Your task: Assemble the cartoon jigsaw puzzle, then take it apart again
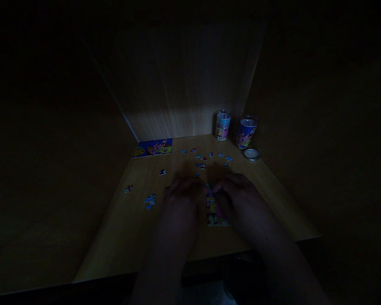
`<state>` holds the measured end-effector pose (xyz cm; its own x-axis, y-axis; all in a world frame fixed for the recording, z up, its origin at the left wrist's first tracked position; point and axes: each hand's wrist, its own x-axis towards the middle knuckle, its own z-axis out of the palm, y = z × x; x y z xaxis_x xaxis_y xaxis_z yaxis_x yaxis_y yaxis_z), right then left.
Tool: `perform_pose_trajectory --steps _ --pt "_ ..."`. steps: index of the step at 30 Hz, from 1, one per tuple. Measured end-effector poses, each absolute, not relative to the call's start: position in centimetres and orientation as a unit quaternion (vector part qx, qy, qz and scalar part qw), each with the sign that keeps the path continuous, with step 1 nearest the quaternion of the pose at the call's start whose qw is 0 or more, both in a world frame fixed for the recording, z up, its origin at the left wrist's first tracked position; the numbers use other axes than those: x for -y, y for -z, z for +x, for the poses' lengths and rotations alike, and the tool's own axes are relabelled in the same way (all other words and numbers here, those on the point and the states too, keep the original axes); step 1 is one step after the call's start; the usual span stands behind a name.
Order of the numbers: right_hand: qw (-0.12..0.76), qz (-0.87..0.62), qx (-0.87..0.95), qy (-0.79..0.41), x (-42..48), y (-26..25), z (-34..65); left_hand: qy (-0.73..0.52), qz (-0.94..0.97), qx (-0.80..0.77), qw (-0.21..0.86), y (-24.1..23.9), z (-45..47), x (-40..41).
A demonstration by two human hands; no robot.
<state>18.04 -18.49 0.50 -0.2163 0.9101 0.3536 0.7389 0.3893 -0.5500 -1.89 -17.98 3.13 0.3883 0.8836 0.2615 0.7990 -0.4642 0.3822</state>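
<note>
A partly assembled jigsaw puzzle (pixel 211 207) with yellow and pink cartoon figures lies flat near the table's front. On its left, my left hand (pixel 183 192) is closed, with fingertips at the puzzle's upper left corner; whatever they pinch is hidden. My right hand (pixel 238 192) covers the puzzle's right part, its thumb and forefinger bent together at a light blue puzzle piece (pixel 208 186) along the upper edge. Loose puzzle pieces (pixel 200 165) are scattered just beyond both hands. To the left sits a cluster of light blue pieces (pixel 150 201). The picture is very dark.
An assembled blue cartoon puzzle (pixel 155 148) lies at the back left. Two cartoon-printed cans, one light blue (pixel 222 127) and one dark blue (pixel 246 134), stand at the back right beside a round lid (pixel 252 154). Wooden panels (pixel 184 93) enclose the table.
</note>
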Motion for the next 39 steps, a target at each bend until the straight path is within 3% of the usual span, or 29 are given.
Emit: perform_pose_trajectory --steps 7,14,24,39 --pt "0.387 -0.558 0.722 -0.132 19.0 -0.9 18.5 -0.258 0.785 -0.562 0.032 -3.6 -6.3 17.8" --pt "0.371 -0.528 0.755 -0.117 19.8 -1.6 20.1 -0.260 0.793 -0.551 0.020 -4.0 -7.3 18.0" --pt "0.321 -0.448 0.819 -0.158 18.8 -1.3 20.3 -0.229 0.862 -0.431 0.139 -3.3 -5.7 17.8" --pt "0.324 -0.492 0.799 -0.118 18.7 -0.7 21.5 -0.230 0.858 -0.431 0.158 -3.4 -6.6 17.6"
